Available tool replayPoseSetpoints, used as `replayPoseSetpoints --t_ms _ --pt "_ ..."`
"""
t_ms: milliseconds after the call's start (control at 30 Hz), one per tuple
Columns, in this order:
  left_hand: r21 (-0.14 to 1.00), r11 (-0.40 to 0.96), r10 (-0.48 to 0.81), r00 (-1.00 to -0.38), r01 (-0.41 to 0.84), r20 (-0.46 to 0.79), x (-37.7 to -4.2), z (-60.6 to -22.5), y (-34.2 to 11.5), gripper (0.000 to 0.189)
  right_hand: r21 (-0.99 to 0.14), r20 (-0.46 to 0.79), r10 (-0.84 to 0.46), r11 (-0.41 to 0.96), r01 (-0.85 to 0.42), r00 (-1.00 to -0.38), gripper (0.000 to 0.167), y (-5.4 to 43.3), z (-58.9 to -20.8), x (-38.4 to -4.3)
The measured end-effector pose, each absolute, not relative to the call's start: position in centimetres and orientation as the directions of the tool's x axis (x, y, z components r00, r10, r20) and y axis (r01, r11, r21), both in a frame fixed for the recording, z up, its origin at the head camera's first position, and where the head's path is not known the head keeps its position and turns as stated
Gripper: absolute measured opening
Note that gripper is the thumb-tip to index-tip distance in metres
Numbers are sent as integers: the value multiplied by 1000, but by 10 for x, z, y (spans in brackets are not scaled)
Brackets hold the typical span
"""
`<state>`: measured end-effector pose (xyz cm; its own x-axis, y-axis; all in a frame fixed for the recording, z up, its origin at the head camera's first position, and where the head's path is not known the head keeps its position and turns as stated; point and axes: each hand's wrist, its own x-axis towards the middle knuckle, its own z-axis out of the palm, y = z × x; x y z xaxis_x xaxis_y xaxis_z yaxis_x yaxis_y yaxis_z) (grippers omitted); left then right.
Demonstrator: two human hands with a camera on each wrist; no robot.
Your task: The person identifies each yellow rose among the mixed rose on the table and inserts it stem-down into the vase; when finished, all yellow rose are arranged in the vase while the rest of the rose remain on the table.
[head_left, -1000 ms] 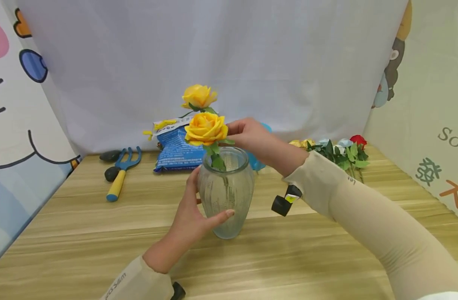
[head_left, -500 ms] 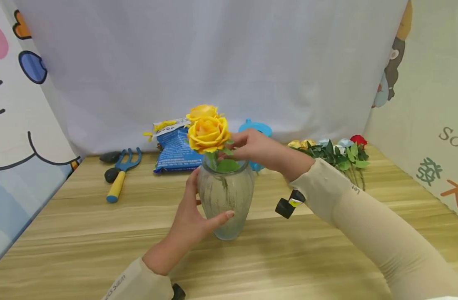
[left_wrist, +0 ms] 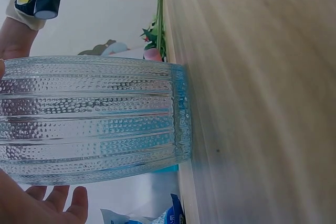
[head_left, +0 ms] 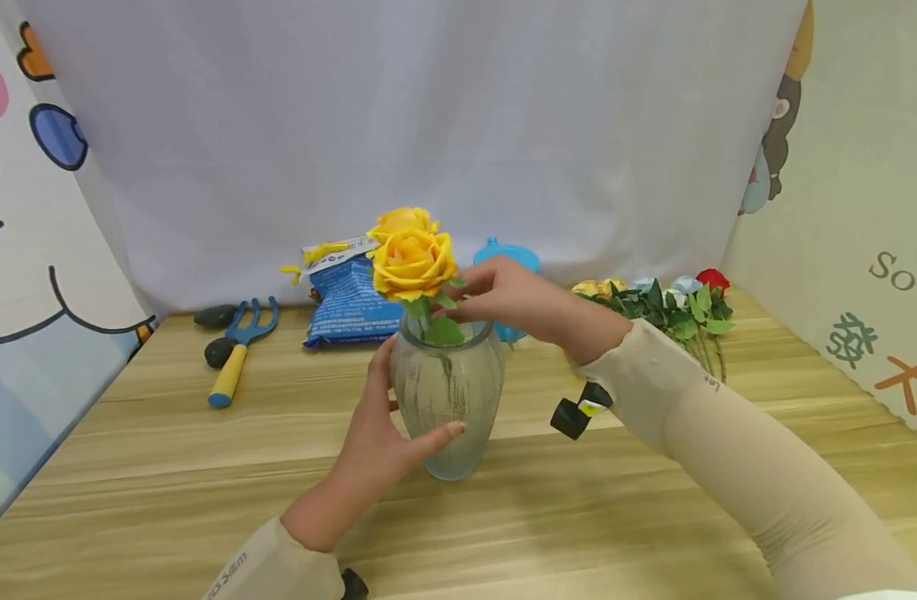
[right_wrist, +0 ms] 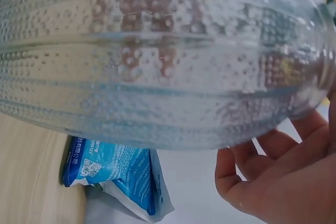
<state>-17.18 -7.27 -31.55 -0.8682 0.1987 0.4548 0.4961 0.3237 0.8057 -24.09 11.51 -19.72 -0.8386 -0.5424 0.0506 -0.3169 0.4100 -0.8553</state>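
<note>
A ribbed clear glass vase [head_left: 462,392] stands upright on the wooden table. My left hand [head_left: 379,433] holds it from the left, thumb across its front and fingers behind. Two yellow roses rise from its mouth, the front rose [head_left: 413,265] overlapping the rear rose [head_left: 400,221]. At the rim, my right hand [head_left: 514,300] pinches a rose stem just below the blooms; leaves partly hide its fingertips. The left wrist view shows the vase's bumpy side [left_wrist: 105,124] and base on the table. In the right wrist view, curled fingers [right_wrist: 262,150] lie beside the vase's neck.
A blue printed bag [head_left: 353,304] lies behind the vase, beside a light blue plastic object [head_left: 507,252]. At the left are a hand fork [head_left: 241,350] with a yellow handle and dark stones [head_left: 218,352]. Several artificial roses [head_left: 676,304] lie at the back right.
The roses have come down, their stems deeper in the vase, and the right hand has lowered to the rim with them. The left hand keeps its hold on the vase.
</note>
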Motion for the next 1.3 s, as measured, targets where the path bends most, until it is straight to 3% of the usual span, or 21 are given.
replayPoseSetpoints --t_ms 133,300,700,767,1067,1300 --pt "810 319 198 -870 493 452 -171 -315 -72 97 -894 62 -563 336 -296 -824 31 128 -197 -244" --pt "807 327 193 -871 491 452 -172 -315 -71 97 -887 135 -505 322 -332 -852 19 150 -194 -251" --pt "823 340 184 -891 455 416 -172 -315 -71 97 -931 141 -183 309 -193 -973 12 216 -199 -281" --pt "823 337 184 -890 456 418 -172 -315 -71 97 -937 121 -133 313 -157 -984 14 230 -201 -287" --pt "820 344 187 -889 457 417 -174 -316 -71 98 -907 -5 78 419 37 -997 53 278 -225 -314" --pt "817 346 180 -887 461 425 -173 -314 -72 100 -895 -17 208 433 108 -978 48 297 -248 -331"
